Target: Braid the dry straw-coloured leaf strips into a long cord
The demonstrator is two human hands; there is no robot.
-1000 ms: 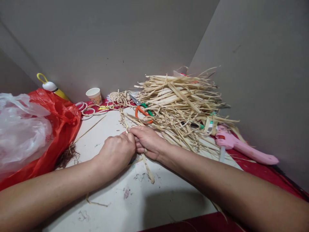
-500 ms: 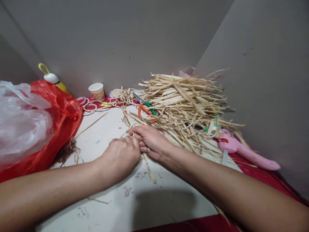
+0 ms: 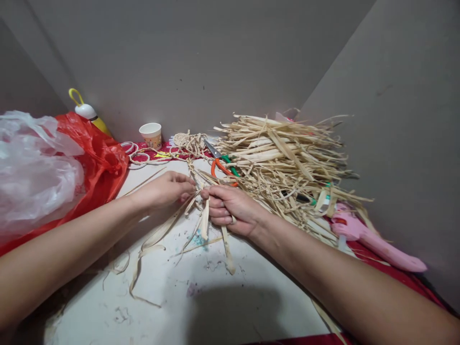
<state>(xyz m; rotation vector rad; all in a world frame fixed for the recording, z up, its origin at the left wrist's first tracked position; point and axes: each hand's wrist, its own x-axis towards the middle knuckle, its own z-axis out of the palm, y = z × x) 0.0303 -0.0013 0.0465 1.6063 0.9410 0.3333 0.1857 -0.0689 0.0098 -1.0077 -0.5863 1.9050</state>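
Observation:
Several pale dried leaf strips (image 3: 204, 223) fan down from a plaited cord (image 3: 191, 170) between my hands. My right hand (image 3: 230, 208) is closed around some of them, and one strip end sticks out below the fist. On the other side, my left hand (image 3: 168, 189) has its fingertips drawn together at the cord's lower end, pinching strips there. Long loose strips trail under the left hand over the white board (image 3: 158, 268). The exact crossing of the strips is partly hidden by the fingers.
A big heap of dried strips (image 3: 283, 148) lies back right, with orange-green scissors (image 3: 224, 165) at its left edge. A pink glue gun (image 3: 377, 239) rests at the right. A paper cup (image 3: 151, 136), yellow bottle (image 3: 91, 117), coiled cord (image 3: 189, 143) and red plastic bag (image 3: 104, 163) stand behind and left.
My left hand has moved up and left from against the right hand, uncovering the strips below. My right hand keeps its grip. The view has shifted slightly.

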